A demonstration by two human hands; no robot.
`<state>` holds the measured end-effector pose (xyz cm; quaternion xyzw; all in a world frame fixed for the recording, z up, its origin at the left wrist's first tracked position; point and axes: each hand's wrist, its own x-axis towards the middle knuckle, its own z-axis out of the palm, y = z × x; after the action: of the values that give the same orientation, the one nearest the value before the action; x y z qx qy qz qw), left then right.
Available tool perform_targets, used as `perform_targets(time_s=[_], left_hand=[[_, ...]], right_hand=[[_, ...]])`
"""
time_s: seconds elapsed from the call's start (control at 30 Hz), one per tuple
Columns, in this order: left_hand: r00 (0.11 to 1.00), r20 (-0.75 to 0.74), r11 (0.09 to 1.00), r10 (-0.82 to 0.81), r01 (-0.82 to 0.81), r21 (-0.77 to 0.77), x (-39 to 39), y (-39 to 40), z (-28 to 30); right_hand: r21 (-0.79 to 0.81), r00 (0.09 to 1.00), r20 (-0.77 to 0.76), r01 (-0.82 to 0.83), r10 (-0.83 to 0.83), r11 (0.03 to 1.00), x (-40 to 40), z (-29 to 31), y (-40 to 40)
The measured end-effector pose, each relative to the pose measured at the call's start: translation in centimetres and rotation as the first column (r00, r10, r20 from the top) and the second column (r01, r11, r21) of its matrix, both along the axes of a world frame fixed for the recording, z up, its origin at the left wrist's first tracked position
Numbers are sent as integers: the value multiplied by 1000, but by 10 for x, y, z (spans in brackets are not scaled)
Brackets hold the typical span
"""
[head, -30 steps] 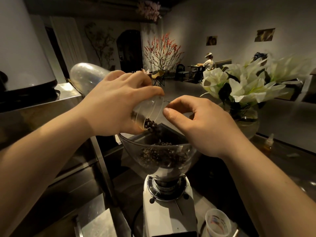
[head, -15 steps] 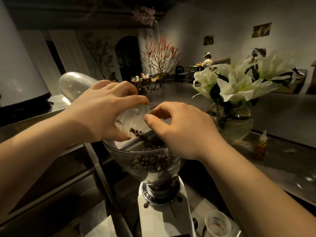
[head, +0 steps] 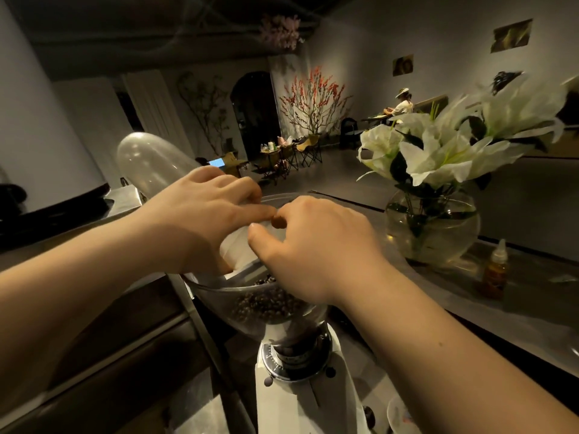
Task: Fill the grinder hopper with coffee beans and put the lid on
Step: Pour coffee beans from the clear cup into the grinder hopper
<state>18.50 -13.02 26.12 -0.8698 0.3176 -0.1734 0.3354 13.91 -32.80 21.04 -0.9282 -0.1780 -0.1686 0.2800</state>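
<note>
Coffee beans (head: pixel 266 305), dark and glossy, fill the lower part of a clear funnel-shaped hopper (head: pixel 219 291) atop a white grinder (head: pixel 300 399). Left hand (head: pixel 200 220) grips a tilted clear bottle (head: pixel 150 164) at the rim; right hand (head: pixel 316 245) fingers pinch its mouth.

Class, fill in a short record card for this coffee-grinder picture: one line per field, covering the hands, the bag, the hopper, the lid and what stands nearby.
left hand: left hand grips the tipped bean bag near its mouth
right hand: right hand pinches the bag's mouth over the hopper
hopper: clear hopper partly filled with coffee beans
lid: none on the hopper; not visible
grinder: white grinder body under the hopper
nearby: glass vase of white lilies and a small bottle to the right
</note>
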Motion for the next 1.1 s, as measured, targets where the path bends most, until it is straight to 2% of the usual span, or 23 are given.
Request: perform_targets(time_s=[0.4,0.63,0.73,0.9,1.1], left_hand=[[996,-51,970,69,-55,238,0,-24,-2],[990,-114,974,-87,109,198,3,-18,-2],[988,-92,974,-125,140,177,5,-15,-3],[980,-15,979,-201,201,34,8,-4,-8],[960,93,918,-265,281,-279,8,13,-16]], right_hand=[[-90,998,-54,-23,18,996,-4,9,-2],[-131,996,-90,3,-15,991,2,11,-1],[-128,995,-95,22,-34,991,2,13,1],[-104,997,-56,54,-60,993,2,11,3],[137,993,106,41,-56,990,1,-3,2]])
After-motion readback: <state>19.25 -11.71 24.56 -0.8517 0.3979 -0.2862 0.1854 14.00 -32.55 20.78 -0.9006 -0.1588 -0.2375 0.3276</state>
